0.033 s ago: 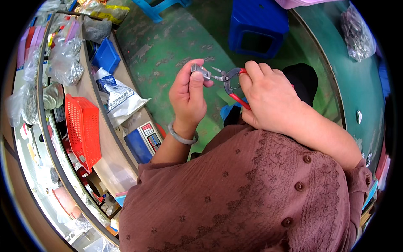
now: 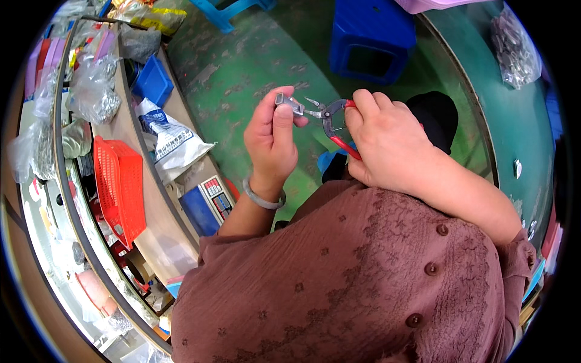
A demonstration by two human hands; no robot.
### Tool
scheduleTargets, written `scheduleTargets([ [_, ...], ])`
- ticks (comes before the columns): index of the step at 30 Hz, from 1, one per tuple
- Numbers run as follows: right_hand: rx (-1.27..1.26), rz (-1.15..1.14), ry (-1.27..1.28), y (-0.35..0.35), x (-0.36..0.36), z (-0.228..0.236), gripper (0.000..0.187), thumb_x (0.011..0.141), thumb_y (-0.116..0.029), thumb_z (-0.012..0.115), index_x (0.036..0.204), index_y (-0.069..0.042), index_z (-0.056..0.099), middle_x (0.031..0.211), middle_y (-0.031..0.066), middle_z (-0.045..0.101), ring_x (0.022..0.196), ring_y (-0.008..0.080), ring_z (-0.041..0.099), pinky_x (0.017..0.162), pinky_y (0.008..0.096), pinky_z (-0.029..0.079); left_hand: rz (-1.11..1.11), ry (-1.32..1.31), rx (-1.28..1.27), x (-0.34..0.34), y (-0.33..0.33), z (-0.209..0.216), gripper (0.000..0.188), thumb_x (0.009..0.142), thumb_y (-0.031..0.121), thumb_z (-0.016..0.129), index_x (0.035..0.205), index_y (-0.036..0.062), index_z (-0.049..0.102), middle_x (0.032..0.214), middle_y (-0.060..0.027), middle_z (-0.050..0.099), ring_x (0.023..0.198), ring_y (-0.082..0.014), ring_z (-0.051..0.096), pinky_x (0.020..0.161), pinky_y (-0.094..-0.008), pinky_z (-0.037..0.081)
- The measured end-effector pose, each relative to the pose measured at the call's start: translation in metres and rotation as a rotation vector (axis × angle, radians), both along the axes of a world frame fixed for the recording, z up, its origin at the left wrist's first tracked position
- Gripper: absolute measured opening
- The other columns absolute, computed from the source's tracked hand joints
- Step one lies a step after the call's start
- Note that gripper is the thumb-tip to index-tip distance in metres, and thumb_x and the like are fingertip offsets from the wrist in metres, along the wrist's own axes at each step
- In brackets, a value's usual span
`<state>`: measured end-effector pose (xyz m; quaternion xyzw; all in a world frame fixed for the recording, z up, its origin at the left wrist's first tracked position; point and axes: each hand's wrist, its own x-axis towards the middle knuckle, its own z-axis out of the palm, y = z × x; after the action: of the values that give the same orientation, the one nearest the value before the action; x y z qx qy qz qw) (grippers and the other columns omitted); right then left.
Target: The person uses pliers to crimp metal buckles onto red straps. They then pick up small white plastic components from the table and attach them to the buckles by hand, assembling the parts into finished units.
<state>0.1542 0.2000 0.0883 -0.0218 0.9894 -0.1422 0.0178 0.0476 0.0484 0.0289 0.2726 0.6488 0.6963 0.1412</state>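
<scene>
Head view: pliers (image 2: 327, 114) beside a small metal piece (image 2: 290, 103).
The left hand (image 2: 272, 142) pinches the metal piece, its long axis slanting down rightward toward the pliers; the right hand (image 2: 390, 142) grips their red handles (image 2: 346, 147), tips parted, pointing left. A clear bag (image 2: 507, 25) holds silvery bits (image 2: 518, 66); what the red basket (image 2: 124, 184) holds is unclear.

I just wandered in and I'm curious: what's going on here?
Someone in a brown buttoned top is working with both bare hands. The left hand pinches a small, blocky silver metal piece between thumb and fingers. The right hand grips red-handled pliers, their jaws parted. One jaw tip is right at the piece's end; whether it touches is hard to tell. A red perforated basket sits off to the left.
</scene>
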Motion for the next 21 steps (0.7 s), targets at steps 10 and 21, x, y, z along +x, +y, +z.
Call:
scheduleTargets([
  [10,-0.22,-0.038,-0.063,-0.0019,-0.0003,-0.0053,0.037,0.062,-0.023,0.06,0.083,0.007,0.055,0.086,0.019,0.049,0.079,0.0317,0.054,0.07,0.0378,0.047,-0.023,-0.194,0.072,0.0061,0.0005,-0.0078,0.03,0.094,0.016,0.04,0.113,-0.005,0.047,0.085,-0.0067,0.055,0.069,-0.0109,0.052,0.065,-0.0237,0.044],
  [21,-0.158,-0.053,-0.09,0.0008,-0.0006,0.0005,0.041,0.061,-0.017,0.06,0.092,0.009,0.05,0.089,0.0174,0.045,0.083,0.0309,0.05,0.07,0.0377,0.045,0.056,-0.064,0.077,0.0017,0.0064,-0.0065,0.026,0.092,0.014,0.043,0.11,-0.0031,0.05,0.081,-0.0028,0.055,0.068,-0.008,0.055,0.063,-0.0204,0.045],
])
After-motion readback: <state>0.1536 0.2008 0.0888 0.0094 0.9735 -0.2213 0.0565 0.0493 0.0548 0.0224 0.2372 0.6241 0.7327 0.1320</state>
